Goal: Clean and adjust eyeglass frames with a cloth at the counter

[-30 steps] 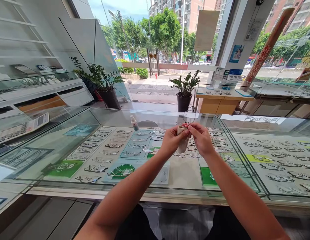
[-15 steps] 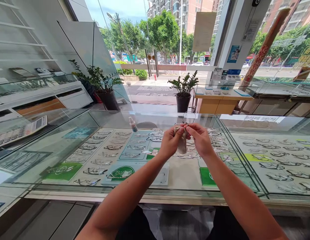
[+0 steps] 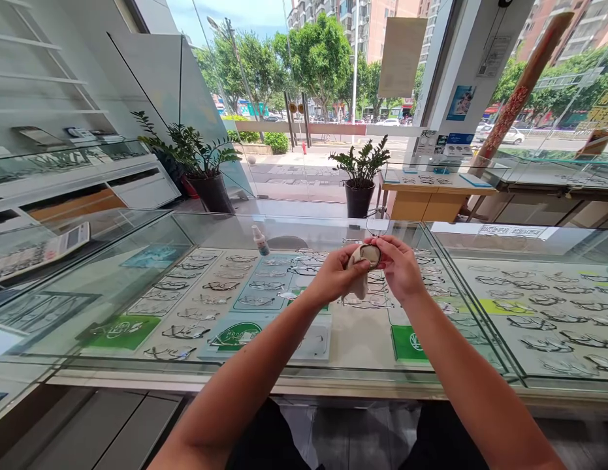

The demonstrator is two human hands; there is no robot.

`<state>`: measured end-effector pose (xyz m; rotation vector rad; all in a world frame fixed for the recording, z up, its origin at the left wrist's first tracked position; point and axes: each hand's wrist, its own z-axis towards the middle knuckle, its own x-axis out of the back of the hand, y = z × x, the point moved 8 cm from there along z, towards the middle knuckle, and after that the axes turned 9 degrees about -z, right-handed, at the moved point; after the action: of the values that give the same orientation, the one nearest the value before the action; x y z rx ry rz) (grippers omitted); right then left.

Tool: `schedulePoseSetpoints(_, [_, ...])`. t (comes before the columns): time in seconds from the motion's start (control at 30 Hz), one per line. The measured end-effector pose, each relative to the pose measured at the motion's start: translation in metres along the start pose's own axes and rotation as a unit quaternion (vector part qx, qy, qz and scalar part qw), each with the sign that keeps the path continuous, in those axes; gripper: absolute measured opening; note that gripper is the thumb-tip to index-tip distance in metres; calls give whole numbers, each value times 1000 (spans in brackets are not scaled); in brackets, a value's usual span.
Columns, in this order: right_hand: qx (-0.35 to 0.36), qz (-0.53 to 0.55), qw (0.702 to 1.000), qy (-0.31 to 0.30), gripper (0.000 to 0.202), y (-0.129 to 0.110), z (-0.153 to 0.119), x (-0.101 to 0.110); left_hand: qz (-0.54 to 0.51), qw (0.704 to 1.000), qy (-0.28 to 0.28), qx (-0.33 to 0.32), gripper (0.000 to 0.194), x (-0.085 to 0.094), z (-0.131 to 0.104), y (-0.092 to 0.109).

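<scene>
Above the glass display case, my left hand (image 3: 336, 274) is closed on a beige cloth (image 3: 358, 288), pressed around one lens of a pair of eyeglasses (image 3: 369, 255). The thumb lies over the lower rim of that lens, with the cloth behind it. My right hand (image 3: 404, 269) pinches the eyeglasses at their other side, its fingertips near the bridge. The second thin round rim sticks up beyond the fingers. Part of the frame is hidden by the hands and the cloth.
A small spray bottle (image 3: 260, 241) stands on the glass display case (image 3: 304, 385), left of my hands. Rows of eyeglasses (image 3: 221, 286) lie under the glass. A calculator (image 3: 71, 240) is at far left. Two potted plants (image 3: 360, 196) stand beyond the case.
The eyeglasses have turned so that the lens against the cloth now faces me. Both hands have shifted slightly right, and the cloth is spread behind the lens.
</scene>
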<state>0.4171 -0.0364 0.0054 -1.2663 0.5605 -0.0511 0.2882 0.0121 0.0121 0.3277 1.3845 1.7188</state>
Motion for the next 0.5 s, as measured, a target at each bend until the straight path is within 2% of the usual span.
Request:
schedulePoseSetpoints(0.13, [-6,3,1000,-3,30,1,-1,-2,30,999,-22,16,54,0,-1,-6])
schedulePoseSetpoints(0.33, [-1,-23,1000,-13,29,3,-4,-6,63,998,16,20,48,6,-1,-12])
schedulePoseSetpoints(0.5, [10,-26,999,-25,24,10,-5,-11,20,998,58,14,46,9,-2,-13])
